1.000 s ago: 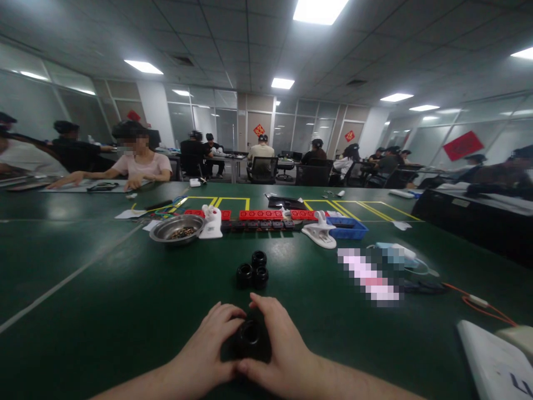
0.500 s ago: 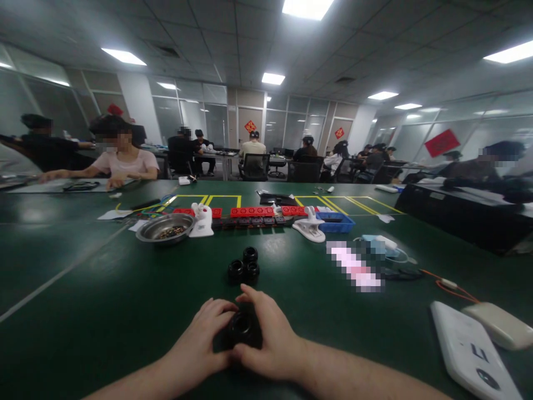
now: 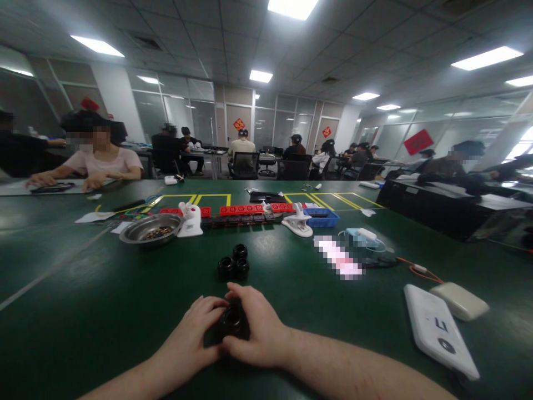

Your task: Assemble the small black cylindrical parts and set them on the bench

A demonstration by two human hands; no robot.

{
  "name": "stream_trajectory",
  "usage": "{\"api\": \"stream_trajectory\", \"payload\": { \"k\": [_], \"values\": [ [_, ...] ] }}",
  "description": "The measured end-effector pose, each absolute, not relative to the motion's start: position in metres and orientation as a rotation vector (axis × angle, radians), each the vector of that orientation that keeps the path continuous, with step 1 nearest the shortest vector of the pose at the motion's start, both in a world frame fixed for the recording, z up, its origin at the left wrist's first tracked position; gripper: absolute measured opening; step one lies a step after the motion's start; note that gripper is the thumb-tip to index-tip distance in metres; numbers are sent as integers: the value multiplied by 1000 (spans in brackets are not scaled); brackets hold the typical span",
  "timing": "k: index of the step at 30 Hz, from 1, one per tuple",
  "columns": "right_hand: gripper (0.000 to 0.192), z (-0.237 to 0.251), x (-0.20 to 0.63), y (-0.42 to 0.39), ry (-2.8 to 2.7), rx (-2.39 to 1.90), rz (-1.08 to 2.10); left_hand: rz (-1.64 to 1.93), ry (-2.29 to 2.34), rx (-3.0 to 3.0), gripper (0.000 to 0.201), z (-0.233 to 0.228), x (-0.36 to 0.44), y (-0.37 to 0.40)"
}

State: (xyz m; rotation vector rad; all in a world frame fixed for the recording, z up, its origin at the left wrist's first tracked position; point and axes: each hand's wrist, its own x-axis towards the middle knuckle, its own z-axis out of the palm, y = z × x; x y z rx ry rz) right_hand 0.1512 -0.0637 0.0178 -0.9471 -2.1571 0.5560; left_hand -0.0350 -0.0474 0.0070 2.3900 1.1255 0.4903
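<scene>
Two hands clasp one black fitting (image 3: 233, 321) on the table (image 3: 104, 311): left hand (image 3: 189, 339) and right hand (image 3: 260, 333) pinch it between them, equally near. Three spare fittings (image 3: 234, 263) lie just beyond, apart.

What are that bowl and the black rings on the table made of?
The bowl looks like metal, probably steel: silvery, with bright reflections on its rim. The black rings seem plastic or rubber: dark with a soft sheen, though the view is too small to tell which.
</scene>
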Motion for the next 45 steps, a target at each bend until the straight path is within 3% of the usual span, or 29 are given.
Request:
{"api": "stream_trajectory", "payload": {
  "k": [6,14,24,29,36,45],
  "values": [
    [69,20,148,-62,-2136,-1185,578,481,1147,2391,29,8,-34,-47],
    [70,18,153,-60,-2156,-965,602,471,1153,2384,27,8,-33,-47],
    [68,18,147,-61,-2132,-1191,589,495,1177,2357,35,8,-33,-48],
    [57,21,147,-65,-2176,-1019,588,511,1200,2321,36,9,-31,-49],
    [72,18,152,-63,-2158,-1035,616,487,1187,2341,31,9,-32,-49],
    [68,15,150,-59,-2202,-1002,705,512,1172,2293,36,12,-33,-49]
  ]
}}
